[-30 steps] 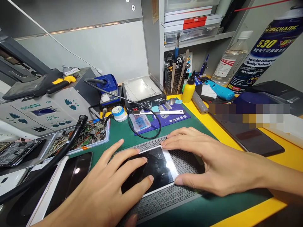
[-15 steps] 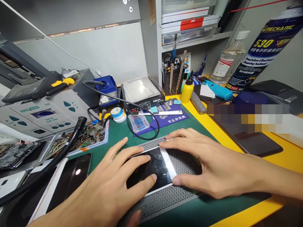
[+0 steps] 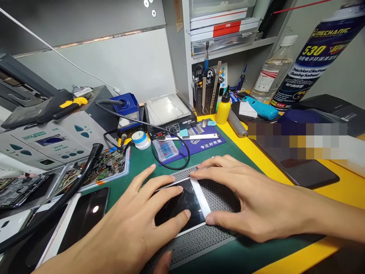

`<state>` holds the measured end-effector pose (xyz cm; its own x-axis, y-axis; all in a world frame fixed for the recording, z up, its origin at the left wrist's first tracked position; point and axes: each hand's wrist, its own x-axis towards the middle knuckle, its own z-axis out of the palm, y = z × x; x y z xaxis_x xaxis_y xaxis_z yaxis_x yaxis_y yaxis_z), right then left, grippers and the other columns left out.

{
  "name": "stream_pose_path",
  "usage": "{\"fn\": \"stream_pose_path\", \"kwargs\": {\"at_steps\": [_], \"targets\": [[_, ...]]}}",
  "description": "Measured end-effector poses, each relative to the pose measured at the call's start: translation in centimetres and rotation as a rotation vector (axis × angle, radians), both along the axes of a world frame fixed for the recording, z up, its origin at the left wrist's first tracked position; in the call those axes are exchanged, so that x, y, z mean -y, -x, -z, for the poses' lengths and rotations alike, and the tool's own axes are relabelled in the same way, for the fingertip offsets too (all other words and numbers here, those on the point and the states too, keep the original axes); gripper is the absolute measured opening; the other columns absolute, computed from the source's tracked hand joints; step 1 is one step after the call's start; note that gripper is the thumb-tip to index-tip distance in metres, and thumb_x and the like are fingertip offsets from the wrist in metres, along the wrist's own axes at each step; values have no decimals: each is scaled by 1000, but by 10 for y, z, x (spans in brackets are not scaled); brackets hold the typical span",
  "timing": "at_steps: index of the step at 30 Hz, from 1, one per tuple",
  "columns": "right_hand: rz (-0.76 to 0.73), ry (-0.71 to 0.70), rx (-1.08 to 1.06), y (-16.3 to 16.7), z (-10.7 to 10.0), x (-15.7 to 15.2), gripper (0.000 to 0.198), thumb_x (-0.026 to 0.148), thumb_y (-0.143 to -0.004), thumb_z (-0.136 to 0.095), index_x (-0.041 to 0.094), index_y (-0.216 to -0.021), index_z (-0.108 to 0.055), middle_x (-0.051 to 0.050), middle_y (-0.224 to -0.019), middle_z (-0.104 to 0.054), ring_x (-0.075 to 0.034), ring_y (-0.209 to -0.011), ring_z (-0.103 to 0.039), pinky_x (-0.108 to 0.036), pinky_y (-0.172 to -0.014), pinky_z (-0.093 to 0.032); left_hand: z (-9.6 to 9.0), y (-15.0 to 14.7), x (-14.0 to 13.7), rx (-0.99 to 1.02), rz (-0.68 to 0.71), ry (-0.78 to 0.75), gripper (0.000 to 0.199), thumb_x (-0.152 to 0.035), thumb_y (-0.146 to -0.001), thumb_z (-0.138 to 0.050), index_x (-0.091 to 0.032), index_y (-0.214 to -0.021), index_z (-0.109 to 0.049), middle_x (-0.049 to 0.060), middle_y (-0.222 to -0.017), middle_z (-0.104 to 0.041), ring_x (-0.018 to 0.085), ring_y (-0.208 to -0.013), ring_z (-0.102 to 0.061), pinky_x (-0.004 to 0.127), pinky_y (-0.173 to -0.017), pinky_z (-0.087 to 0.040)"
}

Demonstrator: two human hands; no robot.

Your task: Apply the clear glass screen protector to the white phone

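Note:
A white-bordered phone with a black screen lies face up on a grey honeycomb pad. My left hand is spread across the phone, its fingers apart, with fingertips on the glass and along the far edge. It covers the phone's near-left part. My right hand grips the white end of the phone, thumb at the near corner and index finger at the far corner. Faint marks show on the screen between the two hands.
A green mat lies beneath the pad. Another phone and a black hose are at left. Behind stand a heating plate, a yellow bottle and a tweezers holder. A dark phone lies right.
The camera view has shifted slightly left-to-right, so the background sits a little further left. My left fingertips are slightly closer to the phone's white end; my right hand keeps its grip.

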<state>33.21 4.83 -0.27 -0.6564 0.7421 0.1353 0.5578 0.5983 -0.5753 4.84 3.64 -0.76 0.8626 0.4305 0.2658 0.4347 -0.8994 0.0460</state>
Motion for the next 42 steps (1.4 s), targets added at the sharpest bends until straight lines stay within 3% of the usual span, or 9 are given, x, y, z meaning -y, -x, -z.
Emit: {"fn": "stream_pose_path", "kwargs": {"at_steps": [16,24,31,37,42], "targets": [[-3,-38,24,0,-2,1,64,37,-86,-73,17,-144,-55,-13,-139,-62,-27,-130,-52,-39,-104,-49,-2,-5,-4,-20,45,-23,46,-24,-81,-53,-25,-126,-63,14,-130,-60,34,-134,-46,71,-115,-31],[-5,-29,34,0,-2,1,65,37,-86,-72,17,-146,-54,-13,-141,-61,-29,-131,-52,-42,-105,-49,-22,-16,-4,-114,27,68,44,-23,-82,-55,-21,-126,-65,19,-130,-63,37,-132,-51,76,-111,-34],[-4,-27,36,0,-3,2,64,37,-87,-71,17,-145,-54,-13,-140,-62,-29,-131,-51,-43,-105,-49,-14,-17,-2,-55,-18,94,37,-27,-88,-51,-24,-123,-64,15,-132,-61,31,-137,-46,69,-118,-29],[-9,-34,26,0,-4,2,64,36,-86,-71,17,-145,-55,-14,-139,-62,-30,-130,-53,-45,-105,-49,-14,-21,-4,-46,16,57,39,-27,-86,-53,-23,-122,-64,15,-130,-63,33,-133,-49,69,-116,-32],[29,-17,23,0,-3,2,63,40,-86,-72,20,-144,-57,-15,-139,-62,-33,-132,-52,-48,-103,-51,-14,4,4,24,-87,-33,48,-19,-80,-53,-24,-126,-63,9,-135,-63,33,-138,-44,66,-121,-26]]}}
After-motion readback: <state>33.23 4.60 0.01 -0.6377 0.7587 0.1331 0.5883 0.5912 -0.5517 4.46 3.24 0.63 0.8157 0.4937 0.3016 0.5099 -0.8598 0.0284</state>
